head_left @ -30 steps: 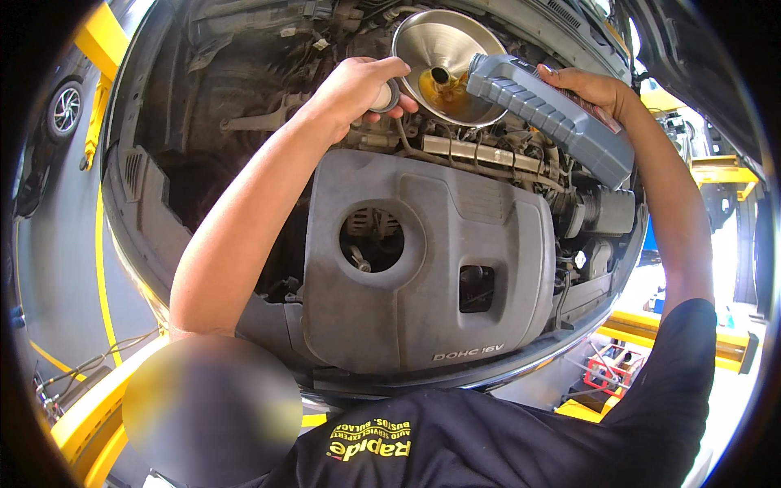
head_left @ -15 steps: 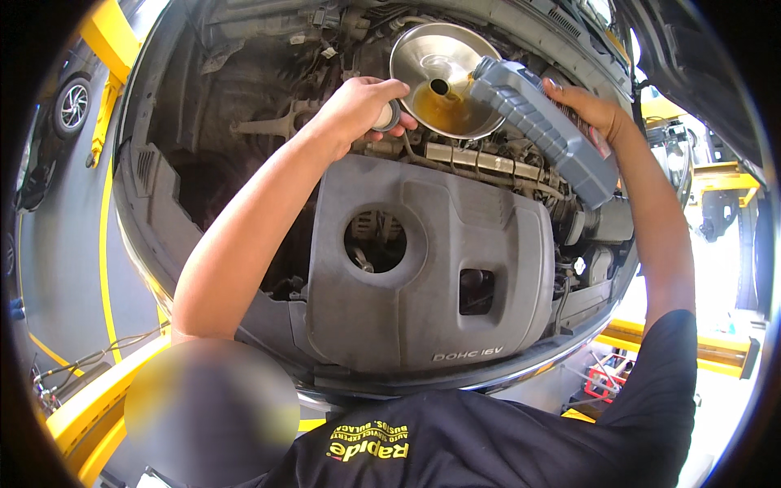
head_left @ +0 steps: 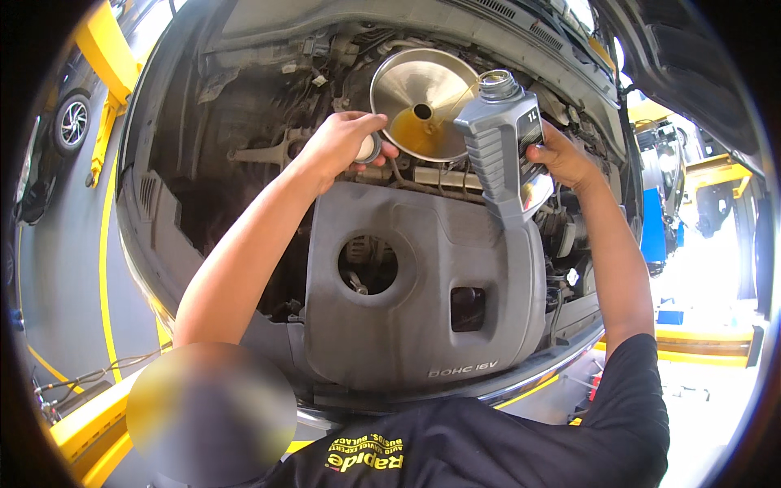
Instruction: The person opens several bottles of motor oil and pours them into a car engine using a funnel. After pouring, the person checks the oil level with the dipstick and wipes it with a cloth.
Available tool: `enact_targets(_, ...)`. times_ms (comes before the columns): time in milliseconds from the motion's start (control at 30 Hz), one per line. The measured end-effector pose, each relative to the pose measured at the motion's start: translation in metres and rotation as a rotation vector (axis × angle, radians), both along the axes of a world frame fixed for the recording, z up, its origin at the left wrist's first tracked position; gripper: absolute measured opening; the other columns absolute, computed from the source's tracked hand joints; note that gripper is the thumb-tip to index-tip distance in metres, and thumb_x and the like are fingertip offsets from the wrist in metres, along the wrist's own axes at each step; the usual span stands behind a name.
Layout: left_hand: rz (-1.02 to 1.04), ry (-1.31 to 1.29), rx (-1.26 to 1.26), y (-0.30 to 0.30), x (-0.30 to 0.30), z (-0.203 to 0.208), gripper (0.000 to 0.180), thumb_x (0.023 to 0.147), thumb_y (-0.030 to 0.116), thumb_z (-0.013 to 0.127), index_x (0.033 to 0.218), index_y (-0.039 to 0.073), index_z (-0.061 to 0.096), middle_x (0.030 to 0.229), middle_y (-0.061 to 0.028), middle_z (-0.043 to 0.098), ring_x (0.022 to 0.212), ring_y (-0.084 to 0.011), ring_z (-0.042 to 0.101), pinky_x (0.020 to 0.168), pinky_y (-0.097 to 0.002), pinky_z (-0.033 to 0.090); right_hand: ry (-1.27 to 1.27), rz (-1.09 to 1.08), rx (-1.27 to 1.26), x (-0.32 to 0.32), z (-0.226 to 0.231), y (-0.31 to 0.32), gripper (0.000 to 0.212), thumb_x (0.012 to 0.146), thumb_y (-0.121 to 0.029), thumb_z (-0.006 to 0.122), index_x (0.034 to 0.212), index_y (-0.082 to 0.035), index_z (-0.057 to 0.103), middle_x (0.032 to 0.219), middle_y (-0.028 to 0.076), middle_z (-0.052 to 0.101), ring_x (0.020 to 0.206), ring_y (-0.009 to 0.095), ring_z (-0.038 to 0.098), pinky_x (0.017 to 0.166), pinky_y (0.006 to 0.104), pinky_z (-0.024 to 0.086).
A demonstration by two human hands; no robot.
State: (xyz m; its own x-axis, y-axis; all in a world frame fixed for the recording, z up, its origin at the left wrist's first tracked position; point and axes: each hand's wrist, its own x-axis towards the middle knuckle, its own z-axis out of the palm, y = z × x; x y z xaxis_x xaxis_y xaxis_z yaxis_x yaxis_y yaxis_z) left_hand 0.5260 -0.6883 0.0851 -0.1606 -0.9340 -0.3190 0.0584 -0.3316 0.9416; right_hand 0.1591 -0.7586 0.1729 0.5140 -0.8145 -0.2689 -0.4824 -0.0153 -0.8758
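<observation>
A grey plastic oil bottle (head_left: 498, 150) is gripped in my right hand (head_left: 564, 157), fingers wrapped round its side. Its uncapped mouth points upward, just right of a wide metal funnel (head_left: 400, 85). Amber oil (head_left: 415, 130) wets the funnel's lower wall near the central hole, and a thin streak shows between the bottle mouth and the bowl. My left hand (head_left: 340, 140) is closed at the funnel's left edge, pinching a round dark-rimmed cap (head_left: 368, 149) with a pale inside. Whether those fingers also touch the funnel I cannot tell.
Below the funnel lies a large grey plastic engine cover (head_left: 423, 301) with a round and a square opening. The car's front edge (head_left: 366, 398) runs along the near side. Yellow lift posts (head_left: 108, 49) stand left, with another car's wheel (head_left: 73, 124) beyond.
My right hand has turned the bottle from tilted over the funnel to mouth-up and shifted it left. The heavier pour has thinned. My left hand still holds the cap.
</observation>
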Motion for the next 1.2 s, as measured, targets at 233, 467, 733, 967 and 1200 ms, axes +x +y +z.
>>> enact_targets(233,0.027,-0.037,0.004,0.000,0.004,-0.006,0.041,0.104,0.043,0.059,0.127,0.009,0.062,0.091,-0.0034,0.078,0.073,-0.0080,0.066,0.060,-0.0232,0.048,-0.064,-0.044,-0.096,0.014,0.011,0.012,0.121,0.058,-0.055,0.098,0.153,-0.005,0.043,0.137,0.006,0.062,0.129,0.019,0.055,0.115,0.0350,0.038)
enact_targets(467,0.378,-0.293,-0.665,0.001,0.006,0.027,0.039,0.097,0.034,0.071,0.120,0.003,0.064,0.098,-0.0103,0.065,0.082,-0.0216,0.068,0.077,-0.0337,0.054,-0.056,-0.021,-0.125,0.021,0.018,0.017,0.124,0.053,-0.051,0.101,0.152,-0.004,0.043,0.136,0.006,0.062,0.127,0.019,0.056,0.114,0.0355,0.039)
enact_targets(733,0.071,-0.739,-1.078,0.005,-0.047,0.115,0.041,0.092,0.041,0.074,0.119,0.011,0.074,0.113,-0.0118,0.064,0.100,-0.0313,0.067,0.092,-0.0418,0.053,0.030,-0.003,-0.275,0.031,0.016,0.022,0.117,0.053,-0.041,0.103,0.150,-0.009,0.046,0.130,0.005,0.065,0.124,0.019,0.057,0.111,0.0352,0.040)
enact_targets(967,-0.045,-0.889,-1.027,0.002,-0.061,0.126,0.044,0.090,0.045,0.075,0.119,0.011,0.075,0.113,-0.0107,0.063,0.102,-0.0311,0.068,0.089,-0.0432,0.054,0.028,0.005,-0.389,0.029,0.018,0.027,0.107,0.057,-0.034,0.102,0.146,-0.010,0.048,0.126,0.005,0.065,0.122,0.019,0.058,0.109,0.0354,0.042)
enact_targets(1200,-0.124,-0.865,-1.046,-0.007,-0.064,0.128,0.041,0.089,0.042,0.077,0.111,0.007,0.077,0.107,-0.0153,0.064,0.102,-0.0337,0.067,0.090,-0.0448,0.052,0.035,0.029,-0.396,0.021,0.017,0.027,0.108,0.058,-0.035,0.102,0.147,-0.009,0.047,0.127,0.005,0.065,0.122,0.019,0.058,0.108,0.0356,0.044)
